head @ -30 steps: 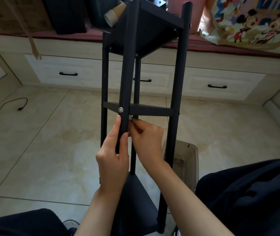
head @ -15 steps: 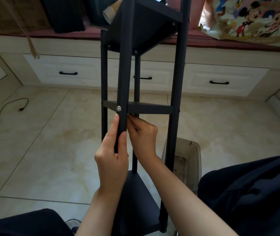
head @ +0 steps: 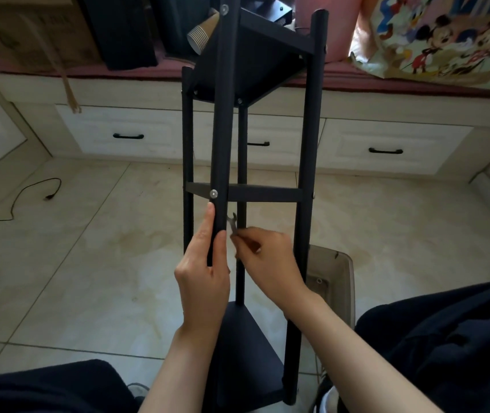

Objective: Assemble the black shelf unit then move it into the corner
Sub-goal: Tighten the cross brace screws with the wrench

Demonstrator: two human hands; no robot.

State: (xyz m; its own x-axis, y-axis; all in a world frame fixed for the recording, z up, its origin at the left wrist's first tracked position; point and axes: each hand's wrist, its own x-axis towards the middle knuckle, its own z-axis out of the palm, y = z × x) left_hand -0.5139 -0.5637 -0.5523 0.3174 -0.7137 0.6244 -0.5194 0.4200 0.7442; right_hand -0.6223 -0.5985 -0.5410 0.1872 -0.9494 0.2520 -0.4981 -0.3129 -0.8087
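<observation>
The black shelf unit (head: 307, 162) is tilted away from me above the tiled floor, with round posts and three tiers. A silver bolt head (head: 214, 193) shows on the near post at the middle tier (head: 264, 194). My left hand (head: 205, 272) grips that near post just below the bolt, forefinger stretched up along it. My right hand (head: 270, 259) pinches a small flat metal wrench (head: 233, 223), whose open jaw points up just right of the post, below the middle tier.
A grey plastic bin (head: 337, 281) stands on the floor right of the shelf. White drawers (head: 136, 135) run under a bench with a paper cup stack (head: 202, 35), boxes and a cartoon cloth (head: 446, 37). A black cable (head: 29, 195) lies at left. My dark-clothed legs (head: 446, 347) frame the bottom.
My right hand has dropped away from the middle tier's underside, and the small wrench it holds is now visible. My left hand keeps its grip on the post.
</observation>
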